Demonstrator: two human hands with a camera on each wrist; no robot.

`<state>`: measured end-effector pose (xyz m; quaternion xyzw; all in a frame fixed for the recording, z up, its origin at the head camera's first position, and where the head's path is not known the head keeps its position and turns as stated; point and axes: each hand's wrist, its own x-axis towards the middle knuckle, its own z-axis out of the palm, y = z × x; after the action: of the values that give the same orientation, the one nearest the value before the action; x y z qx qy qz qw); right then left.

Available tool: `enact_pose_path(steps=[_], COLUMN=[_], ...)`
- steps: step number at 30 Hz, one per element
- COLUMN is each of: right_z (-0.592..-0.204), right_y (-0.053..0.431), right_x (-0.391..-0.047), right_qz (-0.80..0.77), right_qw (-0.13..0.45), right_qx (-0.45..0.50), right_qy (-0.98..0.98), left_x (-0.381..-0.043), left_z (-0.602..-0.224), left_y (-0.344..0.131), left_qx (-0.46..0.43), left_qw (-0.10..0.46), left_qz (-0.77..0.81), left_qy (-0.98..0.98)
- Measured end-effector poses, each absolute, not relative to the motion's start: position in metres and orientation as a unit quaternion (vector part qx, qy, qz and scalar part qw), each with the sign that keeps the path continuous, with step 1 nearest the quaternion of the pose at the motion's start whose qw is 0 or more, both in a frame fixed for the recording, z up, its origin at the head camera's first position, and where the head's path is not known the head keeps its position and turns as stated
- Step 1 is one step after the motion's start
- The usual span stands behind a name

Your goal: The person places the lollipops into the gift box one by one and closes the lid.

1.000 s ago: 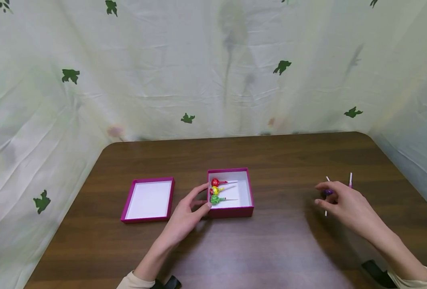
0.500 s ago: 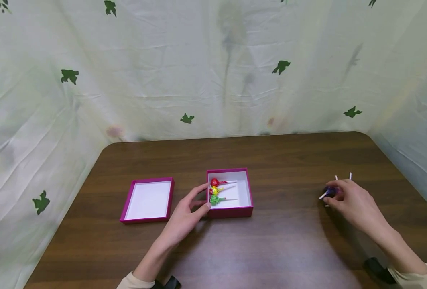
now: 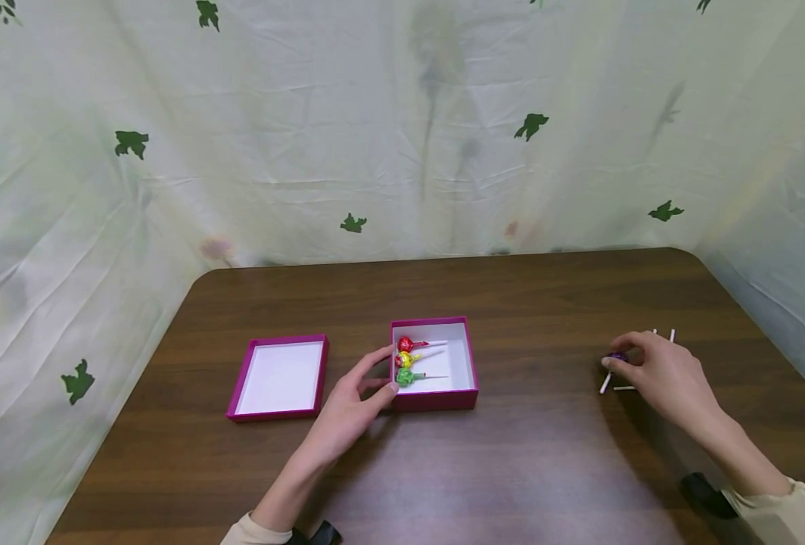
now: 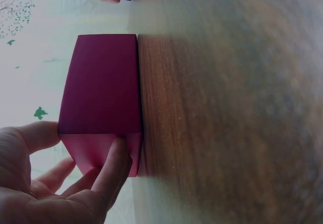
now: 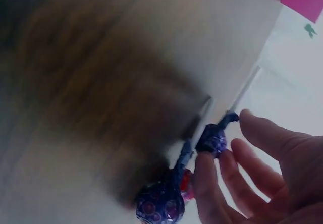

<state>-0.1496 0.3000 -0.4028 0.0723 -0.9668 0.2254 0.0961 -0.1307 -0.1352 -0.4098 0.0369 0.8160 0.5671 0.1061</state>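
Observation:
My left hand (image 3: 355, 401) touches the left side of an open magenta box (image 3: 436, 402), its fingers and thumb resting at that wall in the left wrist view. Inside the box lie a red lollipop (image 3: 405, 344), a yellow lollipop (image 3: 404, 359) and a green lollipop (image 3: 405, 377), sticks pointing right. At the table's right, my right hand (image 3: 664, 378) pinches a purple-wrapped lollipop (image 5: 212, 141) between thumb and fingers. Another purple lollipop (image 5: 160, 201) and a partly hidden red-pink wrapper (image 5: 186, 183) show beside the fingers in the right wrist view.
A magenta box lid (image 3: 280, 378) with a white inside lies left of the box. Lollipop sticks (image 3: 672, 336) stick out behind and beside the right hand. A pale leaf-patterned cloth (image 3: 430, 151) hangs behind the wooden table (image 3: 511, 469).
My right hand has closed on a purple lollipop, whose stick now points toward the front. Sticks near that hand have shifted. The left hand and the box have stayed put.

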Motion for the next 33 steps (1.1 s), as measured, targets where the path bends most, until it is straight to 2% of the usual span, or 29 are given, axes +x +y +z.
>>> enact_pose_path(steps=[23, 28, 33], right_z=[-0.403, -0.403, -0.402], right_y=[0.303, 0.3, 0.291], right_x=[-0.161, -0.161, -0.159], right_qz=[0.244, 0.246, 0.248], right_qw=[-0.008, -0.007, 0.026], right_qx=[0.115, 0.121, 0.134], right_qy=[-0.963, -0.962, -0.959], left_x=[-0.131, -0.13, -0.131], left_z=[-0.41, -0.41, -0.411], left_y=[-0.135, -0.136, -0.137], left_qx=[0.037, 0.037, 0.038], left_qw=[0.11, 0.11, 0.11], left_qz=[0.567, 0.567, 0.572], left_qy=[0.816, 0.815, 0.812])
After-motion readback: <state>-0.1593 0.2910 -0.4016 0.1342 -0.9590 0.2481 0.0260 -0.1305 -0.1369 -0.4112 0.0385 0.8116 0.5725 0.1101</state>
